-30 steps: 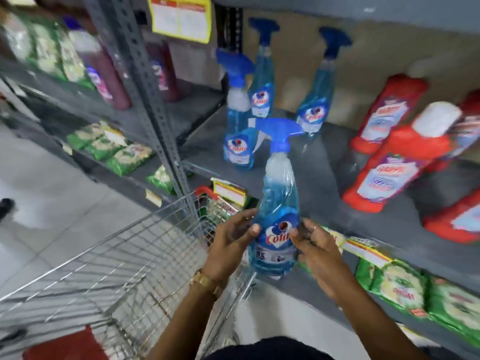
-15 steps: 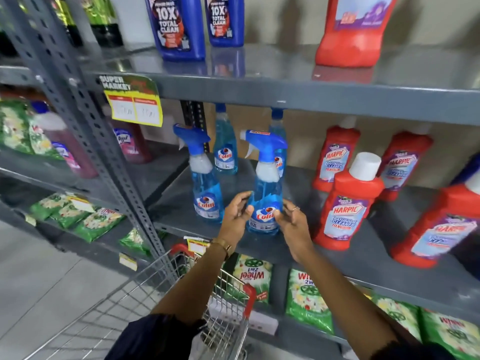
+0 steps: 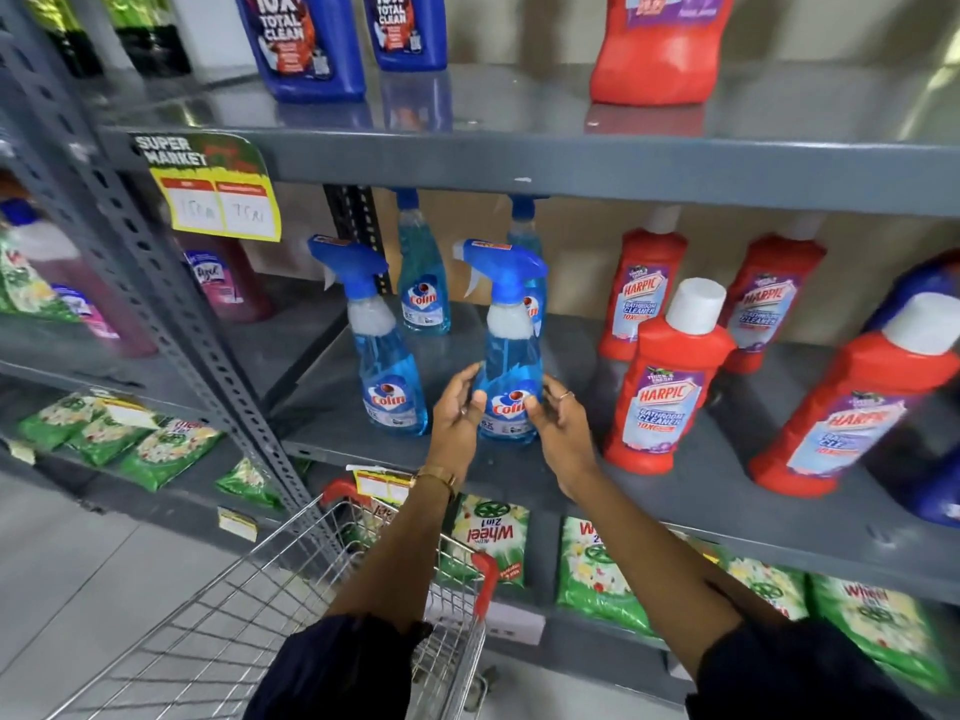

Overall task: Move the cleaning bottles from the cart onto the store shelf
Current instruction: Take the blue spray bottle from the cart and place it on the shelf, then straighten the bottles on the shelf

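Item: Colin spray bottle (image 3: 511, 356), upright on grey shelf (image 3: 675, 491).
We cup it loosely: left hand (image 3: 457, 413), right hand (image 3: 558, 423), fingers spread, thumbs on label; wire cart (image 3: 291, 589) below.

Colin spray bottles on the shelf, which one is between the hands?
The front right Colin bottle, standing upright between the left hand and right hand; the other three stand untouched.

Grey shelf (image 3: 519, 475) carries spray bottles (image 3: 387, 350), red bottles (image 3: 665, 381).
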Motion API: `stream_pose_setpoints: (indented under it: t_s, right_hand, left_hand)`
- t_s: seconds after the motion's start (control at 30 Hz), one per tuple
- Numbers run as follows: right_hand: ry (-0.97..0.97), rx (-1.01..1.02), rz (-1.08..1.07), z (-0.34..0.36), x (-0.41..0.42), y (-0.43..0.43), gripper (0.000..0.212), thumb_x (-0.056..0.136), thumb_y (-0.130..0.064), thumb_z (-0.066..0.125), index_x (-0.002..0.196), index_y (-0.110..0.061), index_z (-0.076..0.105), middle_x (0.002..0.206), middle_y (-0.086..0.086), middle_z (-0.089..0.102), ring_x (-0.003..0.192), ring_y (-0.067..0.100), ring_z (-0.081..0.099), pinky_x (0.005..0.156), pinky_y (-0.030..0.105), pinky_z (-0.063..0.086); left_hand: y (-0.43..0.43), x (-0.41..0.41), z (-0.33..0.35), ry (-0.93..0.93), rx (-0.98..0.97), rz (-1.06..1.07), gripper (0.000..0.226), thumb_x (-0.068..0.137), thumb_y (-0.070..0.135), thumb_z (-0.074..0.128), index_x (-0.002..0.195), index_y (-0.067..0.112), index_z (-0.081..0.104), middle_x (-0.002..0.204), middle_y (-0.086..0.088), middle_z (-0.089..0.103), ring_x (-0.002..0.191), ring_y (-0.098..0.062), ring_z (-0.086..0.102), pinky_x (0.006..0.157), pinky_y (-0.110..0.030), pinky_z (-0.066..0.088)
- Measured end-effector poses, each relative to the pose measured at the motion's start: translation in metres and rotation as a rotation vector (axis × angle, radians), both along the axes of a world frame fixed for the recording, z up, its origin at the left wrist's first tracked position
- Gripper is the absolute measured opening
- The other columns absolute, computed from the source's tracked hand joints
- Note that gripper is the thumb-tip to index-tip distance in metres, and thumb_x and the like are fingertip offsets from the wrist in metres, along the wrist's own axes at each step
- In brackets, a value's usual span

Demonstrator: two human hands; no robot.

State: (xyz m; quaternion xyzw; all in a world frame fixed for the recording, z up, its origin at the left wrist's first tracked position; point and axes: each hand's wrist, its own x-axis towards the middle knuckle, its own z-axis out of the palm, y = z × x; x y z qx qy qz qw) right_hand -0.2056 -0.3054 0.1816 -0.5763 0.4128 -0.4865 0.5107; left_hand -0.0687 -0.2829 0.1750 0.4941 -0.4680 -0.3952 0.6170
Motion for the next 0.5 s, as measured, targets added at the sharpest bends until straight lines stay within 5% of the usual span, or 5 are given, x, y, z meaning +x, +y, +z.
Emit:
stream_pose_setpoints:
  t_s: [0.07,0.17,0.27,0.4,0.5]
  right_hand:
    - [0.04,0.001,-0.02,0.001,-0.003,0.005,0.037,0.091,-0.008,0.054,0.128,-0.006,0.048,0.13,0.013,0.057,0.113,0.013,0.06,0.097,0.031,0.05]
    - [0.085,-0.01,-0.141,0.0,-0.023,0.034,0.037,0.088,-0.007,0.059,0.124,0.0,0.054,0.123,0.007,0.059,0.107,0.0,0.059,0.091,0.014,0.048]
    - [0.11,-0.106,-0.394,-0.006,-0.06,0.075,0.008,0.082,-0.011,0.068,0.088,-0.008,0.064,0.087,0.003,0.066,0.079,-0.002,0.061,0.072,0.01,0.045]
    - [0.187,-0.109,-0.708,-0.012,-0.109,0.074,0.053,0.067,-0.017,0.083,0.11,-0.009,0.053,0.107,0.004,0.05,0.102,0.017,0.049,0.092,0.027,0.04]
    - [0.274,0.001,-0.489,-0.022,-0.128,0.037,0.093,0.056,-0.018,0.089,0.134,-0.007,0.039,0.131,0.007,0.049,0.124,0.021,0.044,0.108,0.038,0.034]
  left_hand:
    - [0.001,-0.001,0.003,-0.001,-0.008,-0.001,0.036,0.096,0.009,0.045,0.128,0.025,0.047,0.132,-0.002,0.052,0.124,-0.023,0.052,0.101,-0.03,0.048]
    - [0.015,-0.015,-0.002,0.021,0.032,0.045,0.047,0.097,0.012,0.044,0.142,0.015,0.031,0.142,0.005,0.038,0.131,-0.013,0.041,0.093,-0.005,0.043]
    - [0.044,-0.041,-0.021,-0.137,0.025,0.31,0.057,0.093,0.035,0.047,0.143,0.014,0.029,0.145,0.002,0.035,0.135,-0.01,0.034,0.106,-0.016,0.032]
    - [0.075,-0.086,-0.047,-0.622,-0.128,0.261,0.043,0.09,0.04,0.045,0.123,0.014,0.046,0.127,-0.009,0.053,0.12,-0.021,0.048,0.105,-0.031,0.038]
    - [0.081,-0.111,-0.06,-0.965,-0.125,0.049,0.052,0.094,0.05,0.025,0.129,0.018,0.046,0.136,-0.008,0.054,0.133,-0.023,0.041,0.117,-0.037,0.026]
